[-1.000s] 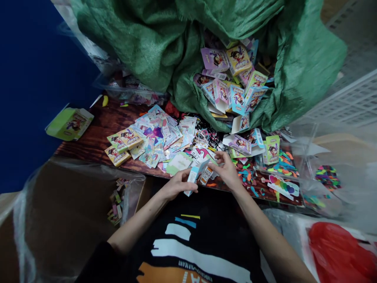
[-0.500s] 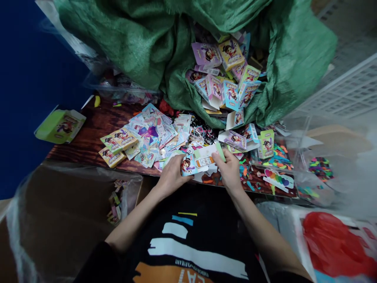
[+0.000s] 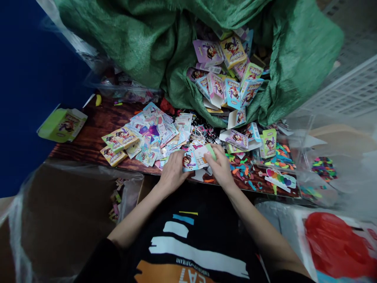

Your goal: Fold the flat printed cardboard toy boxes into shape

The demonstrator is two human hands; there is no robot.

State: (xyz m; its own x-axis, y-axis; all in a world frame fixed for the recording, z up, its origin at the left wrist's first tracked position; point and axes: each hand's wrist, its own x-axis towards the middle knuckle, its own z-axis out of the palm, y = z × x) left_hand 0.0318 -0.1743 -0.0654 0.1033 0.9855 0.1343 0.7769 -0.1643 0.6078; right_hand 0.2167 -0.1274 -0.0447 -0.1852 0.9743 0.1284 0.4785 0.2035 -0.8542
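Note:
My left hand (image 3: 173,169) is closed around a small blue cardboard box (image 3: 189,161) printed with a cartoon figure, held above the table's front edge. In my right hand (image 3: 220,166), thumb on top, is a pale card with a green edge (image 3: 202,151). The card lies against the right end of the box; whether part of it is inside I cannot tell. Behind my hands is a spread of loose picture cards (image 3: 150,129), and beyond the box a heap of hair ties (image 3: 200,133).
A green sack (image 3: 182,59) full of flattened and folded boxes (image 3: 232,92) stands at the back. Filled yellow boxes (image 3: 120,138) lie left. Coloured balloons (image 3: 243,169) are scattered right. A plastic-lined carton (image 3: 53,220) stands below left; a red bag (image 3: 332,239) lies below right.
My right hand has moved left and slightly up, bringing the card closer to my left hand over the box. Less of the card shows now. My left hand has barely moved.

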